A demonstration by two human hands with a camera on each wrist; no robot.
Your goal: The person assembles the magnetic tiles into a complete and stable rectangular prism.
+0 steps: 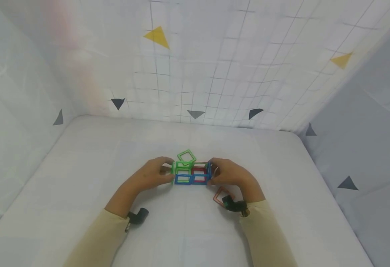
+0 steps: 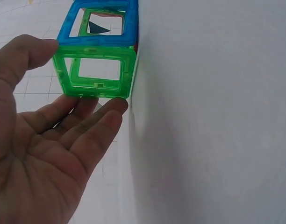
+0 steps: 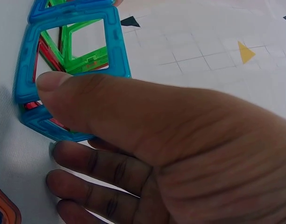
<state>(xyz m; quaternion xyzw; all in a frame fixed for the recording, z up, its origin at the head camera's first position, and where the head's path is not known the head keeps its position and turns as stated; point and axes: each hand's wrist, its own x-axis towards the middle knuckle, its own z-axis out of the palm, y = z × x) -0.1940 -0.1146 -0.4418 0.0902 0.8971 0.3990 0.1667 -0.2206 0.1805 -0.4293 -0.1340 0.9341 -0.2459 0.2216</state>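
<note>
Where the two hands meet at mid-table, a tile box (image 1: 192,173) of green, blue and red square frames stands between them. The left hand (image 1: 155,173) holds its green end, thumb on the upper edge, straight fingers (image 2: 98,116) under the lower. The right hand (image 1: 229,174) grips the blue end, thumb over the frame. An orange tile (image 1: 222,194) lies beside the right wrist. Bare table (image 1: 81,155) surrounds them to its rounded edges.

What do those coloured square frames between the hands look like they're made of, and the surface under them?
Square frames: probably translucent glossy plastic; light passes through the green frame and its edges shine. Surface: seemingly matte white fabric or padded sheet, with soft rounded edges and faint creases; uncertain.
</note>
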